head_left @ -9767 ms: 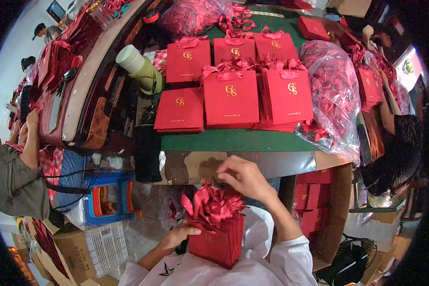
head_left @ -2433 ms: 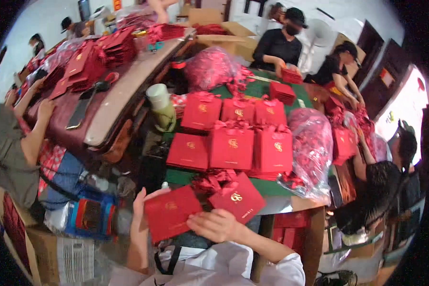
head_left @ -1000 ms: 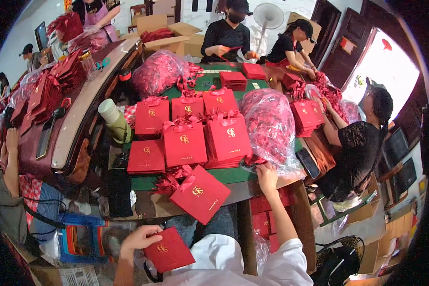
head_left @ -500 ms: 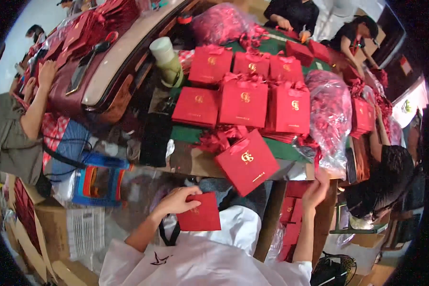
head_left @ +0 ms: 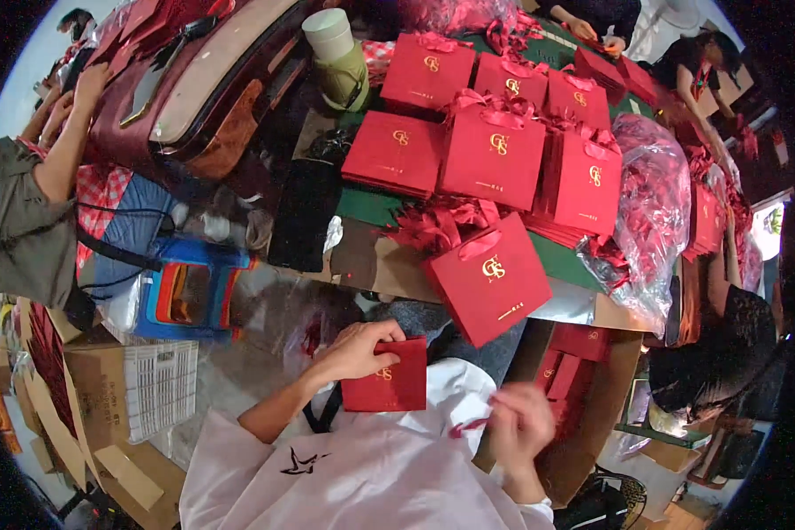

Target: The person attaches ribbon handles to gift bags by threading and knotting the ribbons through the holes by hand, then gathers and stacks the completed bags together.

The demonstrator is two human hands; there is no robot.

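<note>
My left hand (head_left: 355, 355) pinches the top edge of a small red paper bag (head_left: 387, 390) with gold lettering, held over my lap. My right hand (head_left: 523, 426) is somewhat blurred beside it, its fingers closed on a short dark-red ribbon (head_left: 468, 427) that points toward the bag. Ahead of both hands, a larger red gift bag (head_left: 493, 287) lies tilted over the table's near edge, with loose red ribbons (head_left: 442, 225) behind it. Stacks of red gift bags (head_left: 495, 150) with ribbon handles cover the green table top (head_left: 362, 205). To their right sits a clear plastic bag of ribbons (head_left: 652, 212).
An open cardboard box (head_left: 592, 442) holding red packages stands at my right. At the table's far left is a green bottle with a white lid (head_left: 337, 62). A blue stool (head_left: 194, 287) and a white crate (head_left: 161, 384) are at left. Several people work around.
My right hand has come from the plastic bag at the table edge back to my lap, now with a ribbon. My left hand still holds the small bag; the view has shifted.
</note>
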